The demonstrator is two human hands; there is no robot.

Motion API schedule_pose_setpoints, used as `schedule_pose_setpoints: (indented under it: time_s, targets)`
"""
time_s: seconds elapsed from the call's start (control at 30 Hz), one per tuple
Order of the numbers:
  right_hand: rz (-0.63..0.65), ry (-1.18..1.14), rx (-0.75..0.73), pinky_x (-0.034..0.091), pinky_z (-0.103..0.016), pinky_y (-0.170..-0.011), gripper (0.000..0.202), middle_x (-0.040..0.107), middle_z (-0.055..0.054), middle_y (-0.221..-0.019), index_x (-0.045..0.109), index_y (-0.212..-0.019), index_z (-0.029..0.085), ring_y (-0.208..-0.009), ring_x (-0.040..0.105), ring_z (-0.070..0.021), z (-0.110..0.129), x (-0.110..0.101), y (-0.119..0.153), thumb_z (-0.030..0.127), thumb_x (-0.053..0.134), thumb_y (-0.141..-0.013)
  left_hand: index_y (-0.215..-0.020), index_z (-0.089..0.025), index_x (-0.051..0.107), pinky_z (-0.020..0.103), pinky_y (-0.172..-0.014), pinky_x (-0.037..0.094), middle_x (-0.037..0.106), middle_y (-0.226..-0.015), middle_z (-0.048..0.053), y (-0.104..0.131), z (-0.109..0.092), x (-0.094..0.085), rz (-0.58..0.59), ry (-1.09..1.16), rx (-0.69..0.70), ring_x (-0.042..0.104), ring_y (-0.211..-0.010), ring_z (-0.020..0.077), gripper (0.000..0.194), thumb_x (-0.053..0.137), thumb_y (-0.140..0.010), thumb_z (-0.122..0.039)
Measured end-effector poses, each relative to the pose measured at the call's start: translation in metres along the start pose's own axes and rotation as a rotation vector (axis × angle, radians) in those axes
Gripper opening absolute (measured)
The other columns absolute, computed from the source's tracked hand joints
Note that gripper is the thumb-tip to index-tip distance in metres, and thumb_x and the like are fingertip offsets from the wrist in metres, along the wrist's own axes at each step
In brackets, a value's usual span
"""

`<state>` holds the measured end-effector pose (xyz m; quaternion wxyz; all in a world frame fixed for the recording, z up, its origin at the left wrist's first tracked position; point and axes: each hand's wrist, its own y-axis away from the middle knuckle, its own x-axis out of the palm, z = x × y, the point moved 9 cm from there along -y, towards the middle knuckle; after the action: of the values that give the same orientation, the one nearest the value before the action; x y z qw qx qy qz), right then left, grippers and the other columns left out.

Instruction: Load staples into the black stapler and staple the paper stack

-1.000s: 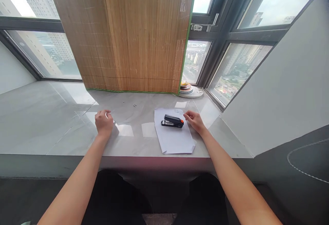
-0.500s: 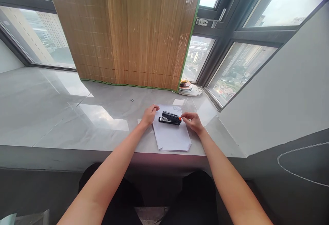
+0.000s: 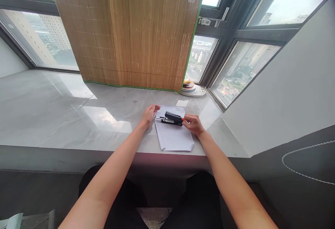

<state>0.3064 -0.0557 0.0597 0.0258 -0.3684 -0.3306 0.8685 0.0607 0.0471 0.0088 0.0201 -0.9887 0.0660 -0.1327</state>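
A black stapler [image 3: 172,118] lies across a stack of white paper [image 3: 176,138], its front end facing left. A metal staple tray [image 3: 159,117] sticks out of that front end. My right hand [image 3: 193,123] is closed on the stapler's rear end, where a bit of orange shows by the fingertips. At the paper's upper left edge, my left hand [image 3: 150,114] holds nothing, its fingers stretched out to the right. The tray's tip is close to its palm; I cannot tell whether they touch.
Paper and stapler rest on a grey marbled window ledge [image 3: 62,117]. Small staple strips [image 3: 135,101] lie farther back. A bamboo blind [image 3: 131,37] hangs behind, with stacked plates [image 3: 192,90] at its right corner. A white wall [image 3: 285,82] slopes along the right.
The metal staple tray has slid out leftward from the stapler's front. My right fingers have closed in on its rear end, and my left hand has shifted slightly left.
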Motion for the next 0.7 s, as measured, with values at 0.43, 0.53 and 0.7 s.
schedule_pose_setpoints:
  time_s: [0.43,0.53,0.7]
  targets:
    - [0.011,-0.176,0.211,0.054,-0.037,-0.079,0.03,0.073,-0.005,-0.09,0.071,-0.092,0.024,-0.081,0.064,-0.0213,-0.015,-0.002,-0.006,0.054,0.068,-0.093,-0.103,-0.019,0.074,0.045,-0.118,0.043,0.076,-0.13,0.016,-0.001,-0.007,-0.004,0.019,0.288,-0.071,0.068,-0.129,0.0292,0.032,0.052,-0.099,-0.042]
    - [0.087,-0.226,0.222,0.057,-0.04,-0.089,0.034,0.075,-0.008,-0.111,0.072,-0.11,0.025,-0.098,0.068,-0.0239,-0.006,0.007,-0.011,0.053,0.073,-0.091,-0.107,-0.018,0.073,0.046,-0.118,0.043,0.076,-0.132,0.017,0.0,-0.01,-0.004,0.017,0.361,-0.077,0.067,-0.13,0.0297,0.033,0.053,-0.099,-0.043]
    - [0.291,-0.109,0.231,0.058,-0.038,-0.089,0.043,0.075,-0.009,-0.125,0.07,-0.128,0.024,-0.111,0.071,-0.0258,0.017,0.027,-0.025,0.034,0.076,-0.086,-0.11,-0.018,0.072,0.046,-0.115,0.046,0.075,-0.133,0.018,0.001,-0.007,0.002,0.055,0.398,-0.108,0.07,-0.124,0.0287,0.032,0.053,-0.101,-0.041]
